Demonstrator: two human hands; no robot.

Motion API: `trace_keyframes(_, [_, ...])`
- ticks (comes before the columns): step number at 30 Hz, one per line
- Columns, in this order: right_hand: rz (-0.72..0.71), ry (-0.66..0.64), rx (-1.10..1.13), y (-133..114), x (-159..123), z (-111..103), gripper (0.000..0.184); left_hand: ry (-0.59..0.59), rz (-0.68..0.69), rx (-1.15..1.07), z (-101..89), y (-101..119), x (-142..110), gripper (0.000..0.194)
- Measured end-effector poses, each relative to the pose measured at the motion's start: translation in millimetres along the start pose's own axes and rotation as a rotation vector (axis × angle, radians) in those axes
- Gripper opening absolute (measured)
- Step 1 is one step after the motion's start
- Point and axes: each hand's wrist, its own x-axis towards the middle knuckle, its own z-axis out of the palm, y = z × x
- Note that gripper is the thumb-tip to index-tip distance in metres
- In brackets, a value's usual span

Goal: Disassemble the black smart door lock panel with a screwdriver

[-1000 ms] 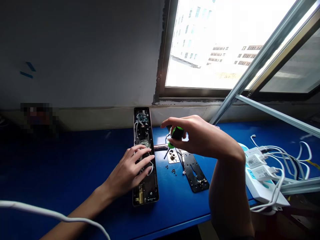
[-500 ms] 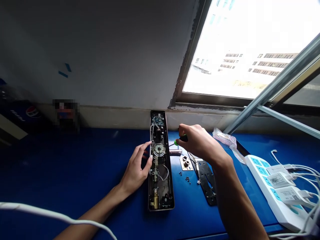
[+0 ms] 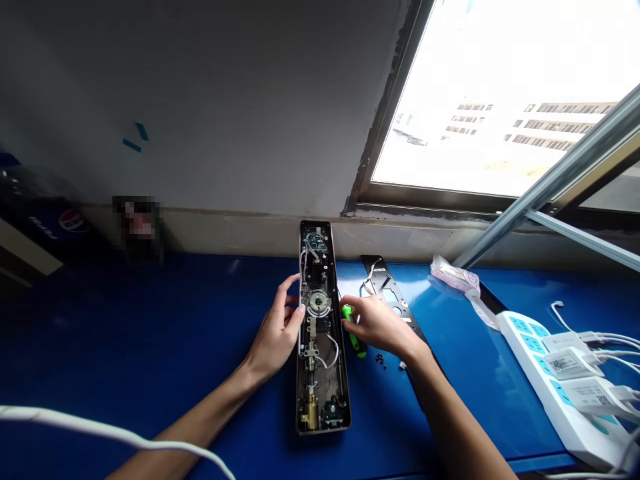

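A long black electronic door lock housing (image 3: 316, 327) stands open-faced on the blue table, showing a circuit board, a round metal hub, white wires and a brass cylinder. My left hand (image 3: 276, 333) grips its left side, thumb on the rim and fingers along the outer edge. To the right of the housing, my right hand (image 3: 380, 325) has its fingers closed at the upper part of a green-and-black screwdriver (image 3: 355, 337). The screwdriver's handle points toward me, close to the table. Small black screws (image 3: 381, 361) lie near that hand. Its forearm partly covers a black perforated plate (image 3: 387, 283).
A white power strip (image 3: 540, 387) with plugged chargers and cables stands at the right. Behind it lies a pink-and-clear plastic package (image 3: 456, 275). A white cable (image 3: 115, 433) crosses the lower left. The wall (image 3: 240, 230) and window close off the back.
My right hand has come down and toward me, turning the screwdriver from pointing at the housing to lying alongside it. My left hand keeps its place on the housing.
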Motion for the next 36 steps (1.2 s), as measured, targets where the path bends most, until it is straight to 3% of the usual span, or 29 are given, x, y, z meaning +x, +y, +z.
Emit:
trace_keyframes(7, [-0.101, -0.013, 0.101, -3, 4, 13, 0.017, 0.115, -0.030, 0.052, -2.1, -10, 10, 0.060])
trace_keyframes(16, [-0.120, 0.019, 0.162, 1, 2, 13, 0.016, 0.041, 0.051, 0.113, -13.1, -9, 14, 0.061])
trace_keyframes(24, [-0.130, 0.064, 0.177, 9, -2, 2, 0.029, 0.056, 0.038, 0.135, -12.7, -4, 4, 0.063])
trace_keyframes(36, [-0.164, 0.153, 0.160, 16, -7, -2, 0.024, 0.102, 0.006, 0.193, -11.0, -2, 0, 0.063])
